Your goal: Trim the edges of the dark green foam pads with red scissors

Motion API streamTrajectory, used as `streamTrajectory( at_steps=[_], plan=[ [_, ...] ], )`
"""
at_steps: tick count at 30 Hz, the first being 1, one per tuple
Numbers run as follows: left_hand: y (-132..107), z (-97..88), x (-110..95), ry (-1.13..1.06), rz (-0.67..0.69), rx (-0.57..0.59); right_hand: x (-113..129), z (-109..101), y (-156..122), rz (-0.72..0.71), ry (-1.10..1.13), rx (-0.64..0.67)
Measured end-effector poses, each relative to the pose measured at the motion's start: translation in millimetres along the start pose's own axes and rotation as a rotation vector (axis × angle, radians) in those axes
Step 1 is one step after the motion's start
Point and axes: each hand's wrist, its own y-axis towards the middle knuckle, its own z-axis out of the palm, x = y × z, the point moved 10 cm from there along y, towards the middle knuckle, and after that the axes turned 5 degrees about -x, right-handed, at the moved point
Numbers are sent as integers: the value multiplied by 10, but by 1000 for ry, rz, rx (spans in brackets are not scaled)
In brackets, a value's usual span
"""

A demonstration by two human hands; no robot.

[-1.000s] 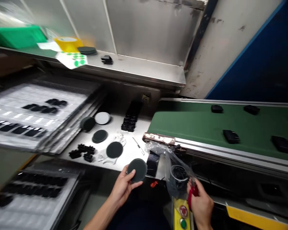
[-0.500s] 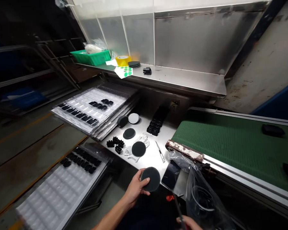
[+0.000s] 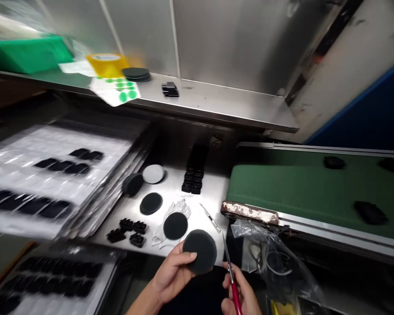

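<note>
My left hand [image 3: 174, 273] grips a dark round pad [image 3: 200, 250] by its lower edge, just in front of the steel table [image 3: 210, 192]. My right hand [image 3: 241, 295] is closed on red-handled scissors [image 3: 231, 273] whose blades point up beside the pad. On the table lie more round pads [image 3: 175, 225], one resting on a white glove [image 3: 180, 208], a white disc [image 3: 153, 173], a small metal blade [image 3: 210, 217] and clusters of small black plastic parts [image 3: 128, 230].
Clear blister trays [image 3: 52, 175] holding black parts are stacked at the left. A green conveyor belt [image 3: 298, 192] with black parts runs at the right. A clear plastic bag [image 3: 276, 258] hangs below it. A shelf [image 3: 200, 98] carries a green bin, yellow tape and green stickers.
My right hand came up into view with the scissors, close to the pad. My left hand kept hold of the pad. The camera swung down and to the left.
</note>
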Motion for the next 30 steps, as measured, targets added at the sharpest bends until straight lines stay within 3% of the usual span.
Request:
streamTrajectory(
  at_steps=[5,9,12,16,21,25,30],
  plan=[
    [83,314,188,84,-240,124,473,-154,-268,-68,-171,-159],
    [148,553,546,199,-393,201,530,-446,-533,7,-265,-281],
    [164,738,838,296,-454,241,534,-737,-668,17,-194,-325],
    [192,986,1167,398,-456,244,467,-1182,-796,18,-117,-356],
    [249,1222,1527,491,-423,221,198,-1636,-865,112,-107,-338],
    [276,1294,1746,484,-397,149,43,-1857,-870,176,-116,-286],
    [275,1357,1914,479,-360,111,36,-2038,-863,108,-154,-225]
  ],
)
